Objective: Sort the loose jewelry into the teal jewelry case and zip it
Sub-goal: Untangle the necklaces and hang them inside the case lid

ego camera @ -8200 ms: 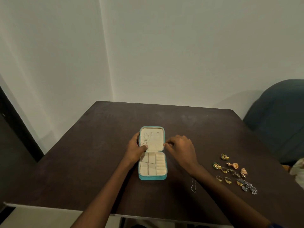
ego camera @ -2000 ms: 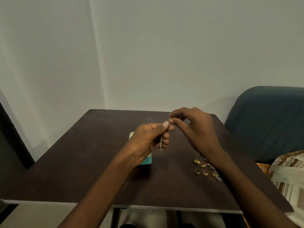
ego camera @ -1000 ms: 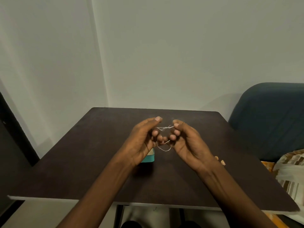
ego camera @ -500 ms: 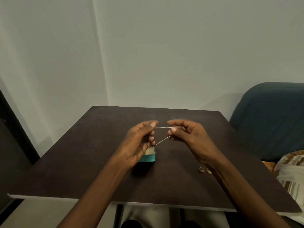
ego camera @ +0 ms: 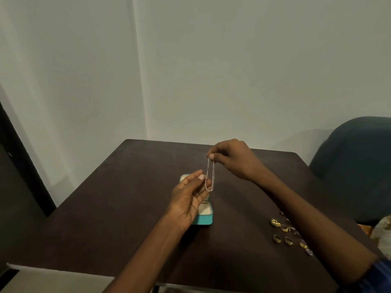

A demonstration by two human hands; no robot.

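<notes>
Nearest, toward the right front corner of the dark surface [ego camera: 131,218], the loose rings and earrings [ego camera: 284,228] lay scattered, partly hidden by the right forearm; a careless sweep of that arm could have knocked some off the edge. Further in, near the middle, the teal jewelry case [ego camera: 204,218] lay open, mostly covered by the left hand [ego camera: 188,199], whose fingers were fairly straight and just touched the hanging silver chain [ego camera: 209,176]. Beyond, the right hand [ego camera: 232,159] had its grip narrow, pinching the doubled chain's top. The thin chain could probably have slipped from so small a pinch, or knotted and snagged on the case rim if lowered unguided.
</notes>
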